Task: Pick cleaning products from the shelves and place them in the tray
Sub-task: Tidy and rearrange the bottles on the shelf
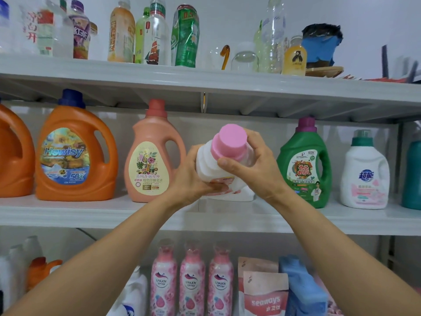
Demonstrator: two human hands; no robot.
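While the white plastic detergent bottle [216, 165] leans out of its gap at the centre of the frame, round pink cap [230, 142] tipped toward the camera, both hands are wrapped on it. The left hand [193, 179] cups the body from the left and underneath, fingers curled across the pink label, probably to take the weight. The right hand [255, 169] grips the shoulder just under the cap, thumb in front, which looks meant to steer the tilt. Its base sits low over the grey middle shelf [91, 213]; whether it has left the board I cannot tell. It stands between the peach handled jug [150, 160] to the left and the green handled jug [305, 165] to the right, so drawing it straight forward seems the way to clear both. No tray is in view, so the placing step is not yet done
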